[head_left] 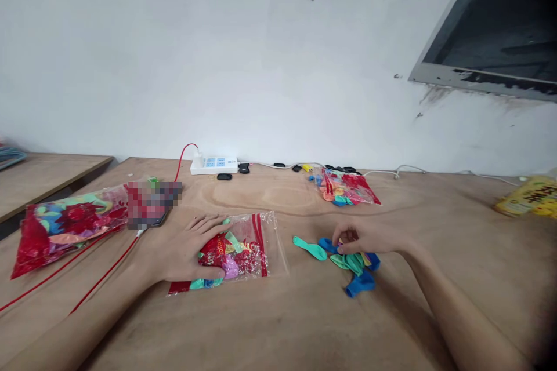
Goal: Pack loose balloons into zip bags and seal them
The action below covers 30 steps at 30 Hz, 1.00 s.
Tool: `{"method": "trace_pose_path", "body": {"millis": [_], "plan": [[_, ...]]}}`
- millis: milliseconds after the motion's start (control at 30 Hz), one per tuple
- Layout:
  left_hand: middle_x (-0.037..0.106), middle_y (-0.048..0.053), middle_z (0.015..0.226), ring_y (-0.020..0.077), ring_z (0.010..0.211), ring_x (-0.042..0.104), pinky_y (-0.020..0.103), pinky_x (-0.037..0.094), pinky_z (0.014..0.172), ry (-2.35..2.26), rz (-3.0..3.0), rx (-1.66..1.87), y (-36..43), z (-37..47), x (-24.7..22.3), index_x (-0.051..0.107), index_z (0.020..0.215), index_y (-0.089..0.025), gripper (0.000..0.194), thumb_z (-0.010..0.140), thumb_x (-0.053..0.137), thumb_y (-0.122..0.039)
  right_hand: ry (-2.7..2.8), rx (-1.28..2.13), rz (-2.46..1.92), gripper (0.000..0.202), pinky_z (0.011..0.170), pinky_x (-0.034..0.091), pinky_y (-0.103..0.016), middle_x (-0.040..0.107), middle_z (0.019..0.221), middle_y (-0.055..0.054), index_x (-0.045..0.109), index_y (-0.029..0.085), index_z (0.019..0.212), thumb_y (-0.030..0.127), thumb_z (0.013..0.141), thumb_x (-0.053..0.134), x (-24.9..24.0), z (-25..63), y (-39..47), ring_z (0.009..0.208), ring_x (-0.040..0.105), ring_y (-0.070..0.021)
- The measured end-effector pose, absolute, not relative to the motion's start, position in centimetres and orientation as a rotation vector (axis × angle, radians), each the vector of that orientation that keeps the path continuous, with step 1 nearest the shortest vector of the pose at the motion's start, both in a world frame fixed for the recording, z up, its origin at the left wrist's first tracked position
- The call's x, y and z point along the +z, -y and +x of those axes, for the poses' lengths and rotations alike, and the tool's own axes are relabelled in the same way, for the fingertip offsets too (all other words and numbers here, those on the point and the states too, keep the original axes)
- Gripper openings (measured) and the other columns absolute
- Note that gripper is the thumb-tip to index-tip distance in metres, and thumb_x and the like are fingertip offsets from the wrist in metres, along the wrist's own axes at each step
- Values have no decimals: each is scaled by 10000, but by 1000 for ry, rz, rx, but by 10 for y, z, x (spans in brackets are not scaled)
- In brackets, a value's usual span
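Note:
My left hand (185, 249) lies flat with spread fingers on a clear plastic bag of balloons (243, 243) with red printing. Its red-striped end points right. At the right, my right hand (365, 236) is curled over a small loose pile of deflated balloons, thumb and fingertips pinched at a blue balloon (327, 245). A mint-green balloon (311, 248) lies to the left of that pile. Green balloons (350, 264) lie under the hand, and another blue balloon (360, 285) is nearest me. The palm and shadow hide part of the pile.
A second balloon bag (348, 186) lies farther back, and a larger one (73, 220) at the left beside a phone (162, 217) on a red cable. A white power strip (214, 165) and small black items stand along the wall. A yellow packet (528, 196) is at far right.

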State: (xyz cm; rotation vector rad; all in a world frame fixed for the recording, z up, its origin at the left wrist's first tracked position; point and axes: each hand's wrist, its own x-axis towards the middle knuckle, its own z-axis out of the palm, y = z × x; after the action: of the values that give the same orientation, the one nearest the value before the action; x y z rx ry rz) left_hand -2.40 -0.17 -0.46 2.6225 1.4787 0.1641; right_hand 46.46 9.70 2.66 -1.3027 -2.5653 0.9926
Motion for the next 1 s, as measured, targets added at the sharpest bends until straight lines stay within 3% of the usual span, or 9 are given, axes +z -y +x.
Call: {"method": "trace_pose_path", "body": {"millis": [200, 333, 500, 700, 900, 1000], "plan": [[406, 117, 1699, 433, 1540, 394, 626, 344, 1238, -1512, 2628, 192, 2, -26, -7, 375, 1669, -307, 1046, 832, 618, -886, 2616, 800, -1386, 246, 519, 390, -258, 689, 759, -15, 815, 241, 949, 427, 788, 836, 9, 449, -98, 635, 578, -159], [405, 108, 1700, 433, 1540, 396, 627, 351, 1235, -1529, 2632, 187, 1, -27, -9, 374, 1668, -323, 1029, 838, 614, -881, 2545, 798, -1368, 240, 556, 397, -269, 704, 759, -37, 805, 194, 890, 428, 853, 765, 8, 438, -98, 660, 590, -169], [411, 104, 1697, 431, 1541, 397, 619, 352, 1238, -1540, 2624, 185, 1, -27, -10, 395, 1660, -325, 1030, 826, 625, -883, 2236, 1088, -1201, 434, 595, 435, -277, 720, 796, -45, 792, 183, 948, 602, 932, 681, 15, 425, -93, 679, 587, -167], [400, 98, 1703, 431, 1535, 407, 620, 358, 1233, -1545, 2649, 151, 0, -27, -9, 378, 1665, -338, 1015, 841, 608, -883, 1907, 1286, -1254, 483, 498, 272, -253, 554, 673, 21, 787, 187, 967, 657, 906, 691, -5, 411, -102, 554, 396, -111], [360, 78, 1723, 428, 1553, 378, 622, 363, 1233, -1554, 2635, 114, -1, -30, -11, 339, 1678, -358, 1006, 855, 592, -878, 2054, 744, -1288, 468, 628, 424, -304, 684, 824, -47, 784, 177, 1028, 604, 935, 617, -7, 414, -112, 714, 554, -192], [362, 87, 1721, 436, 1551, 378, 632, 358, 1232, -1558, 2639, 101, 0, -29, -9, 344, 1677, -348, 1009, 857, 582, -885, 2212, 892, -1255, 442, 622, 440, -299, 696, 841, -48, 765, 189, 980, 606, 938, 626, 15, 425, -101, 706, 575, -185]]}}
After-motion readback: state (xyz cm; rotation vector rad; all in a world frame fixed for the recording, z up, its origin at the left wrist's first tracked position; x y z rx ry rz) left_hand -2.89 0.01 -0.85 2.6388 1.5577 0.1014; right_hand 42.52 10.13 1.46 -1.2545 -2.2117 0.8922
